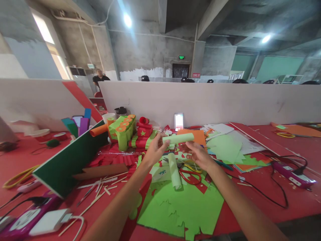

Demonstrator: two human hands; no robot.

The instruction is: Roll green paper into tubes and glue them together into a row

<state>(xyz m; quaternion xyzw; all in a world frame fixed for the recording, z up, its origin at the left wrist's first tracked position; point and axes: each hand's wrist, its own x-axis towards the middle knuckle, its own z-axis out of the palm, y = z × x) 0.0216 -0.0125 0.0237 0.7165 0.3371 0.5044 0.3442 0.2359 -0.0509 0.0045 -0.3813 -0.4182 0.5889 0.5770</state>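
A pale green paper roll [183, 138] is held up level above the table, its left end pinched in my left hand [157, 145]. Just below the roll's right end, my right hand [199, 154] has its fingers apart and slightly curled; whether a fingertip touches the roll is unclear. Under my hands, a second pale green roll [174, 170] lies on the table. Red-handled scissors [192, 177] lie beside it, partly hidden by my right hand. Nearest me is a bright green sheet [180, 207] with star-shaped cuts and a notched front edge.
Green and red paper models [122, 132] with orange stars stand at back left. A dark green board [72, 164] leans on the left. Pale green paper scraps [225, 145] lie at right. Purple power strips [293, 174] and cables flank the workspace. A phone [179, 121] stands against the white partition [213, 103].
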